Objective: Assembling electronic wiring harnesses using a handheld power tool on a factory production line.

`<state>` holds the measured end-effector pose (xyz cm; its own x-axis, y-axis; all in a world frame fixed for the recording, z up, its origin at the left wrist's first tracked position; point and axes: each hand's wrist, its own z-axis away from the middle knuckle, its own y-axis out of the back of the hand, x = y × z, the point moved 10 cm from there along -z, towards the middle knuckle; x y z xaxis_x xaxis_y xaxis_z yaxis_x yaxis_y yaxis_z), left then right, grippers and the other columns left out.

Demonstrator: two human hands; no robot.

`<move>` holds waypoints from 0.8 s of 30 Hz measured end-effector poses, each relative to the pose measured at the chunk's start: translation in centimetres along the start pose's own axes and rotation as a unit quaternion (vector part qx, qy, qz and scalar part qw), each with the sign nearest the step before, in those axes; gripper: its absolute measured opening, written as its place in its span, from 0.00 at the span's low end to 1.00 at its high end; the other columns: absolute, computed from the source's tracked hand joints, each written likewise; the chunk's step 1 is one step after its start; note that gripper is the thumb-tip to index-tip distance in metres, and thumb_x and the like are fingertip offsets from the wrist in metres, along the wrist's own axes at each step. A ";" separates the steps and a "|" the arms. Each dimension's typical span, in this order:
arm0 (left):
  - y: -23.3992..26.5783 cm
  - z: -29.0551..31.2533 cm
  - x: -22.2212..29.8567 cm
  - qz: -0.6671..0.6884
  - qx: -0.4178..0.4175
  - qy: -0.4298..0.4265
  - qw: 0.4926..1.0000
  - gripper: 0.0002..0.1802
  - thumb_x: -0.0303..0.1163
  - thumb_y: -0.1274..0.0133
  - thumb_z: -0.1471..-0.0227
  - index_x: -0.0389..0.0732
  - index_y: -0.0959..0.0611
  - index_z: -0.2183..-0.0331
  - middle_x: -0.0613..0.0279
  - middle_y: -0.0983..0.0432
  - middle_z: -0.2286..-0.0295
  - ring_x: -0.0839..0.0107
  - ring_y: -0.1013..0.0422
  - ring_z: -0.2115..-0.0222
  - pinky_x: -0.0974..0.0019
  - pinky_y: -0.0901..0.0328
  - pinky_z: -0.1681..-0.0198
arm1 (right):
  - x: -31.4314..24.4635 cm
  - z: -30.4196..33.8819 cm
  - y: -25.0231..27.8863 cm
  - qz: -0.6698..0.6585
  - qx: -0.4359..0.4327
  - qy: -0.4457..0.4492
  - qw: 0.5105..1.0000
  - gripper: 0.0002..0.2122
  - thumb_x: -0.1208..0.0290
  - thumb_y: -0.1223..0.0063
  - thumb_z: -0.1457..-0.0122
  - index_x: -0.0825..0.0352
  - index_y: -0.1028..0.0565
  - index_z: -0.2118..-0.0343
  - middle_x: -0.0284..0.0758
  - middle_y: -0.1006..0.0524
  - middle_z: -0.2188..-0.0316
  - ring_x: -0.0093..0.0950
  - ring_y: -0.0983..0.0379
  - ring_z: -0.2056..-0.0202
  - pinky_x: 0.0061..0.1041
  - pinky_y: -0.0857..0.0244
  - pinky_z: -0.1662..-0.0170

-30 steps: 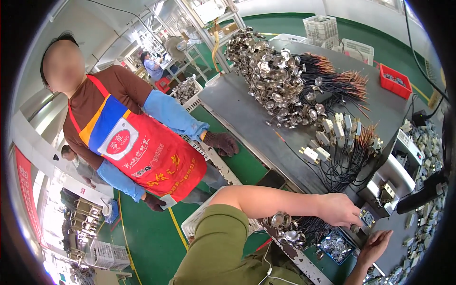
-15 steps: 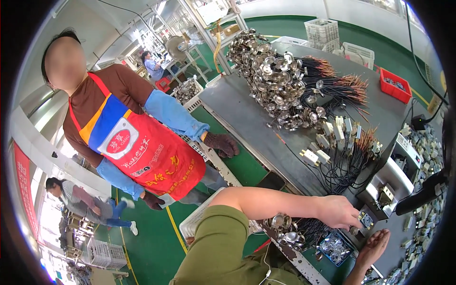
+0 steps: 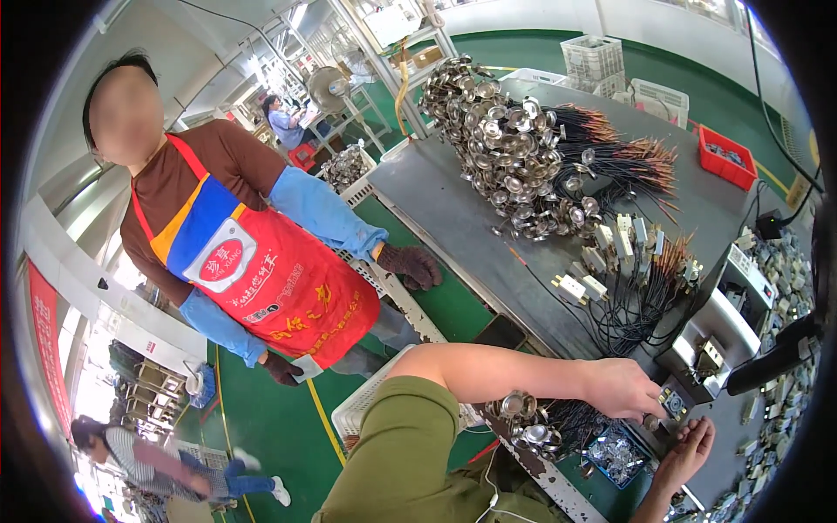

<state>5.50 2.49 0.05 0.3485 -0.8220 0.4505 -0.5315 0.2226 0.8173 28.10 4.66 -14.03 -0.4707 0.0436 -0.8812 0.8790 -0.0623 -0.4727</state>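
Note:
My left hand (image 3: 623, 390) reaches across the grey workbench from a bare forearm and olive sleeve. Its fingers are closed, with the tips at a small round metal piece (image 3: 651, 423); whether they grip that piece is hidden. Right beside them lies a small metal fixture (image 3: 672, 403) with round fittings. My right hand (image 3: 684, 453) rises from the lower edge, fingers bent inward close to the fixture; anything between them is too small to make out. Below my left hand sits a blue tray (image 3: 615, 455) of small shiny parts.
Metal cup-shaped parts with black leads (image 3: 514, 148) are heaped at the back. White plug-like blocks on cables (image 3: 621, 248) lie nearer. A metal box (image 3: 711, 336) and scattered pale blocks (image 3: 780, 383) are right. A co-worker in a red apron (image 3: 279, 270) stands left.
My right hand's fingers have bent inward and come nearer the fixture. The left hand stays almost in place. In the background, a walking person has moved lower in the picture.

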 end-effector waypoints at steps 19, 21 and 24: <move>-0.8 -0.9 0.2 0.010 0.002 -0.027 1.000 0.20 0.35 0.42 0.48 0.48 0.19 0.51 0.60 0.26 0.72 0.57 0.24 0.75 0.57 0.29 0.74 | -0.7 1.1 1.1 -0.028 0.094 -0.023 0.995 0.15 0.70 0.48 0.32 0.71 0.30 0.47 0.36 0.24 0.62 0.20 0.30 0.66 0.18 0.35 0.64; 0.4 0.1 -0.5 0.006 0.001 -0.004 1.000 0.24 0.32 0.39 0.51 0.49 0.18 0.49 0.62 0.26 0.72 0.59 0.25 0.76 0.59 0.29 0.74 | -0.1 0.4 -1.6 -0.020 0.065 -0.051 0.996 0.14 0.71 0.48 0.32 0.72 0.29 0.47 0.41 0.22 0.62 0.23 0.26 0.65 0.20 0.31 0.62; 1.3 0.5 -0.8 -0.026 -0.034 0.024 0.999 0.28 0.31 0.37 0.54 0.49 0.18 0.47 0.67 0.26 0.74 0.64 0.26 0.76 0.62 0.29 0.72 | -0.5 0.2 -4.8 -0.084 0.040 -0.063 0.994 0.12 0.76 0.47 0.33 0.72 0.29 0.49 0.42 0.20 0.60 0.24 0.25 0.65 0.23 0.29 0.59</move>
<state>4.17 3.18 0.54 0.4124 -0.8072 0.4224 -0.4594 0.2161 0.8615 24.07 4.69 -11.33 -0.6209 -0.0647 -0.7812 0.7805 -0.1439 -0.6084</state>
